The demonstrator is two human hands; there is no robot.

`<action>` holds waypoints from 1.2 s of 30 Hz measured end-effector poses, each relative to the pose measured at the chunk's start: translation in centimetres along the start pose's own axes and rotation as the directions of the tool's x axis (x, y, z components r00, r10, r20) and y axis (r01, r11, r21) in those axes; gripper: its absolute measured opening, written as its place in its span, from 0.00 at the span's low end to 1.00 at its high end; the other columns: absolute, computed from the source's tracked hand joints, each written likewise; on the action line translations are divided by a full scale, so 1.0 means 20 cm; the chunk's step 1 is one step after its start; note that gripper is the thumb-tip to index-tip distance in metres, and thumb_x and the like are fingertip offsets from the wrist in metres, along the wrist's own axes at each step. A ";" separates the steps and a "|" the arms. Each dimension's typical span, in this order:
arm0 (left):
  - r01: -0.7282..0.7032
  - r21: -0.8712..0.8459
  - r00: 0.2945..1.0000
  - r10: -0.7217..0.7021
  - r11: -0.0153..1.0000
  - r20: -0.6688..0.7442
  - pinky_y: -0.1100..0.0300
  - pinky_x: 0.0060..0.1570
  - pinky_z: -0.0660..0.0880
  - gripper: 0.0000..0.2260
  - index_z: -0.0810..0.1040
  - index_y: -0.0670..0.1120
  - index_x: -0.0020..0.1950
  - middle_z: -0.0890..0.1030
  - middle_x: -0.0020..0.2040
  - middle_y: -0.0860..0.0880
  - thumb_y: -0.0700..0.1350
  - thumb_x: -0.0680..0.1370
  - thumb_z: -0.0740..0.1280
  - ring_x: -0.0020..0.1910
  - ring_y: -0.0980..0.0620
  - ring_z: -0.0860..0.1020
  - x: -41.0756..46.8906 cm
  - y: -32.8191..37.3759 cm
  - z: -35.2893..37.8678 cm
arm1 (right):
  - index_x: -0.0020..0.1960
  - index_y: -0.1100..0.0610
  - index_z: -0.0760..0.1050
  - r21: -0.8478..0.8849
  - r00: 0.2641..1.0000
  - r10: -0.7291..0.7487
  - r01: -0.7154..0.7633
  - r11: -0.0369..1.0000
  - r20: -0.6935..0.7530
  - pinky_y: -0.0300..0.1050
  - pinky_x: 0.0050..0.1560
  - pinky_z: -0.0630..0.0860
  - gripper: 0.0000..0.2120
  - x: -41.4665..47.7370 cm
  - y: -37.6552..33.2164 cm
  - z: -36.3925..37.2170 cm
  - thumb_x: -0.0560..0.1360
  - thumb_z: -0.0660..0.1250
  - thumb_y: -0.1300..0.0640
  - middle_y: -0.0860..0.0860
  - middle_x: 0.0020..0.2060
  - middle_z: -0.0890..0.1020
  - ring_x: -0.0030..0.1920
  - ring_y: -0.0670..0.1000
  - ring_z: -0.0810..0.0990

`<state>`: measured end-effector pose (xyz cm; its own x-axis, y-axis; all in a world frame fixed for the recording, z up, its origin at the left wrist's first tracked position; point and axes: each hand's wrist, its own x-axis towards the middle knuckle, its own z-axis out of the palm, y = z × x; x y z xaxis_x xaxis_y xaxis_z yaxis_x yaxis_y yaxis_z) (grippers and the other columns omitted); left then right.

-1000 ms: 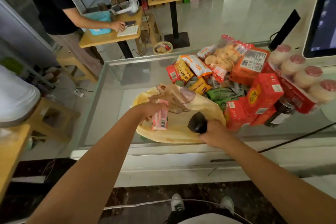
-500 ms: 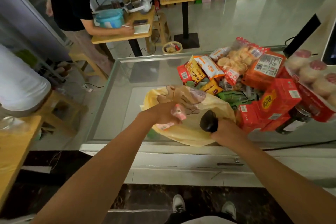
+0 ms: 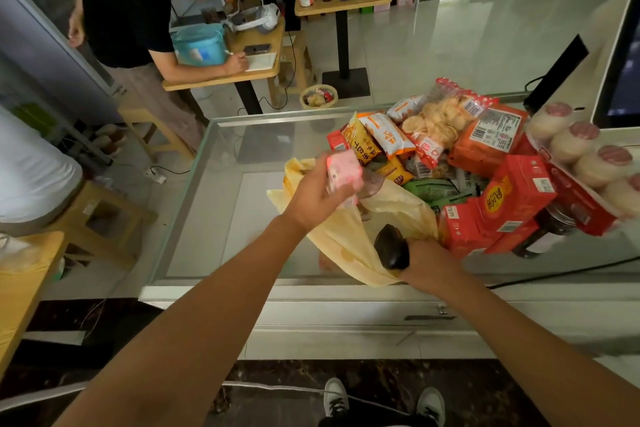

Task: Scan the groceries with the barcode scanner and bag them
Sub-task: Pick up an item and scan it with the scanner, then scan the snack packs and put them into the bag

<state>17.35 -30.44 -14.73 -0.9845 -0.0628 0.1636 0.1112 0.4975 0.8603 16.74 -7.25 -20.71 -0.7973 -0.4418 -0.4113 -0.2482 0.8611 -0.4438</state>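
Note:
My left hand (image 3: 313, 199) grips a small pink packet (image 3: 343, 174), blurred by motion, above the mouth of the yellow plastic bag (image 3: 341, 237) that lies on the glass counter (image 3: 242, 191). My right hand (image 3: 427, 262) holds the black barcode scanner (image 3: 391, 248) at the bag's near right edge, its head pointing up and left. A pile of groceries (image 3: 433, 149) lies to the right of the bag: snack packets, red boxes (image 3: 516, 198) and a dark jar (image 3: 550, 229).
A tray of round pastries (image 3: 585, 159) and a screen (image 3: 620, 62) stand at the far right. Beyond the counter a person in black writes at a wooden table (image 3: 242, 69). Wooden stools stand at the left. A cable (image 3: 554, 274) runs along the counter's near edge.
My left hand has lifted the pink packet up and to the right, from over the bag's middle toward its far opening. The right hand with the scanner has stayed by the bag.

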 end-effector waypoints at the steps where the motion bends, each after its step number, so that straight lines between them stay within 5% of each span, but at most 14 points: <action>1: 0.005 -0.081 0.998 -0.010 0.997 -0.063 0.70 0.51 0.74 0.22 0.64 0.53 0.66 0.76 0.55 0.62 0.54 0.75 0.68 0.54 0.68 0.77 0.02 0.03 0.01 | 0.50 0.49 0.74 -0.006 1.000 -0.007 0.007 1.000 -0.003 0.48 0.51 0.79 0.13 0.00 0.01 0.01 0.70 0.72 0.46 0.47 0.43 0.79 0.47 0.50 0.79; 3: 0.026 -0.137 0.993 -0.041 0.990 -0.110 0.64 0.53 0.78 0.20 0.64 0.55 0.65 0.77 0.56 0.59 0.54 0.76 0.68 0.56 0.64 0.77 0.09 0.08 0.00 | 0.52 0.50 0.75 -0.019 1.000 -0.013 0.013 1.000 -0.011 0.48 0.51 0.79 0.15 0.00 0.01 0.02 0.69 0.73 0.46 0.48 0.44 0.80 0.48 0.50 0.79; 6: 0.086 0.148 0.967 -0.119 0.985 0.225 0.56 0.51 0.78 0.24 0.65 0.51 0.69 0.79 0.55 0.51 0.54 0.78 0.69 0.56 0.50 0.80 0.18 0.08 -0.04 | 0.52 0.50 0.75 0.000 1.000 -0.012 0.012 1.000 -0.012 0.46 0.50 0.78 0.14 0.00 0.01 0.01 0.69 0.72 0.47 0.48 0.44 0.80 0.47 0.50 0.79; 9: 0.038 0.561 0.831 -0.337 0.827 0.442 0.54 0.56 0.72 0.21 0.69 0.55 0.65 0.76 0.51 0.54 0.60 0.76 0.70 0.56 0.47 0.77 0.14 -0.02 -0.03 | 0.51 0.50 0.75 0.046 1.000 0.008 -0.008 0.999 -0.011 0.45 0.46 0.78 0.10 0.01 0.01 0.00 0.71 0.70 0.53 0.48 0.41 0.80 0.45 0.50 0.80; 12: 0.135 0.658 0.738 -0.518 0.741 0.432 0.50 0.67 0.66 0.28 0.71 0.58 0.67 0.76 0.64 0.53 0.65 0.71 0.70 0.65 0.47 0.72 0.05 -0.14 -0.04 | 0.49 0.49 0.75 0.029 0.999 0.030 -0.029 0.999 -0.038 0.43 0.40 0.75 0.07 0.03 0.01 -0.01 0.71 0.68 0.54 0.47 0.39 0.80 0.42 0.49 0.79; 17: 0.207 0.820 0.450 -0.796 0.533 0.404 0.58 0.47 0.72 0.27 0.76 0.50 0.66 0.77 0.59 0.49 0.63 0.72 0.71 0.53 0.48 0.76 0.02 -0.07 -0.15 | 0.49 0.48 0.72 0.041 0.994 0.057 -0.053 0.998 -0.096 0.43 0.40 0.72 0.07 0.05 0.02 0.01 0.72 0.67 0.56 0.46 0.39 0.78 0.42 0.49 0.77; 21: 0.158 0.708 0.575 -0.647 0.688 0.501 0.54 0.60 0.70 0.27 0.71 0.58 0.69 0.77 0.62 0.53 0.63 0.73 0.71 0.61 0.48 0.74 0.01 -0.03 -0.14 | 0.46 0.47 0.73 -0.006 0.997 0.021 -0.021 1.000 -0.070 0.47 0.45 0.79 0.04 0.05 0.00 0.04 0.73 0.66 0.49 0.45 0.38 0.79 0.42 0.49 0.79; 25: 0.408 0.278 0.616 -0.487 0.870 0.620 0.61 0.55 0.73 0.14 0.72 0.59 0.62 0.80 0.56 0.54 0.53 0.77 0.71 0.56 0.51 0.78 0.01 0.01 -0.08 | 0.48 0.47 0.74 -0.017 0.998 0.033 -0.034 0.999 -0.058 0.47 0.46 0.80 0.07 0.05 -0.01 0.03 0.70 0.67 0.53 0.46 0.39 0.79 0.43 0.50 0.79; 27: 0.362 0.115 0.728 -0.358 0.925 0.585 0.64 0.54 0.74 0.18 0.72 0.64 0.60 0.79 0.57 0.57 0.47 0.76 0.73 0.57 0.57 0.77 0.01 0.00 -0.06 | 0.50 0.48 0.74 -0.014 0.998 0.036 -0.037 0.999 -0.060 0.48 0.48 0.80 0.08 0.05 -0.01 0.03 0.71 0.67 0.52 0.46 0.41 0.79 0.44 0.50 0.79; 29: 0.180 0.200 0.824 -0.258 0.963 0.505 0.67 0.55 0.70 0.19 0.73 0.64 0.59 0.77 0.57 0.61 0.47 0.75 0.75 0.57 0.63 0.75 0.00 -0.03 -0.06 | 0.51 0.49 0.74 -0.013 0.997 0.046 -0.047 0.999 -0.054 0.48 0.48 0.79 0.08 0.05 -0.01 0.03 0.72 0.66 0.53 0.47 0.42 0.80 0.44 0.50 0.79; 31: 0.063 0.435 0.814 -0.298 0.898 0.498 0.61 0.61 0.69 0.21 0.73 0.58 0.65 0.78 0.61 0.55 0.52 0.74 0.74 0.61 0.55 0.75 0.01 -0.05 -0.07 | 0.53 0.49 0.74 -0.012 0.997 0.057 -0.058 0.998 -0.048 0.46 0.46 0.79 0.10 0.05 -0.01 0.03 0.71 0.67 0.53 0.47 0.41 0.80 0.44 0.50 0.79; 33: -0.088 0.725 0.747 -0.436 0.684 0.502 0.52 0.68 0.68 0.28 0.69 0.59 0.71 0.77 0.66 0.52 0.59 0.73 0.72 0.66 0.48 0.73 0.01 -0.10 -0.09 | 0.54 0.48 0.75 0.012 0.996 0.070 -0.069 0.998 -0.047 0.44 0.44 0.77 0.11 0.05 0.00 0.02 0.71 0.67 0.54 0.47 0.42 0.80 0.44 0.50 0.79; 36: -0.179 0.908 0.690 -0.609 0.379 0.391 0.51 0.70 0.65 0.32 0.66 0.58 0.74 0.72 0.72 0.51 0.63 0.72 0.68 0.72 0.46 0.68 -0.04 -0.20 -0.11 | 0.55 0.48 0.75 0.046 0.995 0.085 -0.083 0.996 -0.051 0.43 0.43 0.75 0.12 0.05 0.00 0.01 0.71 0.67 0.56 0.47 0.42 0.80 0.44 0.50 0.78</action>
<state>18.06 -34.24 -17.31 -0.8001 -0.0085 -0.5998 0.0959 0.9852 -0.1419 16.07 -7.74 -21.22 -0.8426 -0.3535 -0.4062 -0.1559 0.8822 -0.4443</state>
